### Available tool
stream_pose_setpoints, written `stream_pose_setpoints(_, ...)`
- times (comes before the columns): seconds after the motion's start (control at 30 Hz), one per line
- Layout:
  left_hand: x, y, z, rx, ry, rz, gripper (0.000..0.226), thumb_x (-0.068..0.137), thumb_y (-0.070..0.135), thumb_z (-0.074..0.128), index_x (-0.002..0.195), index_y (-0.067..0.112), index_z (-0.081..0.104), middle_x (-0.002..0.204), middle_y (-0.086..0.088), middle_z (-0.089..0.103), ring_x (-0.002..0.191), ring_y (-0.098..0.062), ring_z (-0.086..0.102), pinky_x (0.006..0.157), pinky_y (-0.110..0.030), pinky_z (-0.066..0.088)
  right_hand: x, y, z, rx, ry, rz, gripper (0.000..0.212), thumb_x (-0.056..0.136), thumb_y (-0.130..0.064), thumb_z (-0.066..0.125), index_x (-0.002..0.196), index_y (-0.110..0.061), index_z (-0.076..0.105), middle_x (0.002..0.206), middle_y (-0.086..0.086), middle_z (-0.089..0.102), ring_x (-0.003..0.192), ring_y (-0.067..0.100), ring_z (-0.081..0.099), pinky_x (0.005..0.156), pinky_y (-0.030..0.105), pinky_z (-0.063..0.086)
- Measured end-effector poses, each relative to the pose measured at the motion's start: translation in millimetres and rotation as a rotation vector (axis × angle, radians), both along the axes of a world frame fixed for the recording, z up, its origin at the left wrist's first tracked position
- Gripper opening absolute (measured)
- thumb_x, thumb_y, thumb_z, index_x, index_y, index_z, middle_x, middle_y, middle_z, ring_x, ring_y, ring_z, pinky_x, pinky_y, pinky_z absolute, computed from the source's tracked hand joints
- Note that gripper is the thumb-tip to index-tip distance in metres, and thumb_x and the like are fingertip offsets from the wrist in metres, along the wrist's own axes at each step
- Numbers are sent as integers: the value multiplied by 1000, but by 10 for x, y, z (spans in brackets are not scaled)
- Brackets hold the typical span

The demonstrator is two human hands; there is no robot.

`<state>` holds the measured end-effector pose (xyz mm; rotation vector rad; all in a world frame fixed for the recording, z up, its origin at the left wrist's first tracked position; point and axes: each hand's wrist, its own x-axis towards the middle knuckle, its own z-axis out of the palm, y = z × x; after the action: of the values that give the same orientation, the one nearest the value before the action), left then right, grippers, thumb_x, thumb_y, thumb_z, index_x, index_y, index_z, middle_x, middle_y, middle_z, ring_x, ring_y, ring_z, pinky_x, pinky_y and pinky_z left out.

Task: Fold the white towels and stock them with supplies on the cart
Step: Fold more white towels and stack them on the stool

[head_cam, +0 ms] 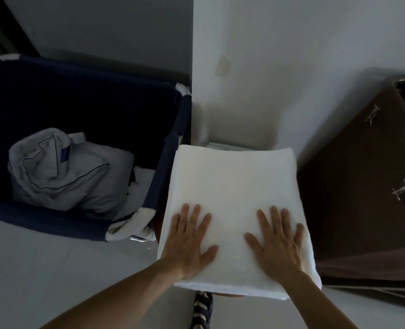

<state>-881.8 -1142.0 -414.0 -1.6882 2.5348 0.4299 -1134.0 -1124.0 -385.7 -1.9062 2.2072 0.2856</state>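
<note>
Head view, looking down: a foot in a dark striped sandal (202, 307) stood on the pale floor (54, 269) at the bottom edge. Just beyond it, the left hand (189, 241) and right hand (279, 243) lay palm-down on the near half of a folded white terry towel (234, 181). The fingers (195, 216) were straight and spread apart, pinching nothing, and the towel stretched away past them. It rested on a brown counter (230, 295), almost wholly hidden beneath it. Left of the towel stood a dark blue fabric bin (165, 160) holding crumpled pale grey bedding (66, 172). A brown panel (353, 186) stood to its right, with a white wall (268, 55) behind.
</note>
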Motion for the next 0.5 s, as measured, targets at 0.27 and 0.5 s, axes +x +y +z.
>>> stream_pose_setpoints(0.27,535,-969,667,-182,-16,180,81,89,73,5,155,28,-14,162,1,-23,146,-23,-31,120,-50,-9,747,-998,611,-172,-144,194,81,74,-85,-15,140,-41,-35,151,-6,-43,143,21,-38,117,56,-16)
stream_pose_setpoints(0.5,1838,-1465,887,-115,-167,336,90,83,74,2,157,23,-10,165,-4,-14,150,-27,-17,122,-52,-3,1703,-1751,686,-156,-275,419,84,86,-82,13,153,-39,-16,162,-2,-26,145,22,-32,117,57,-8)
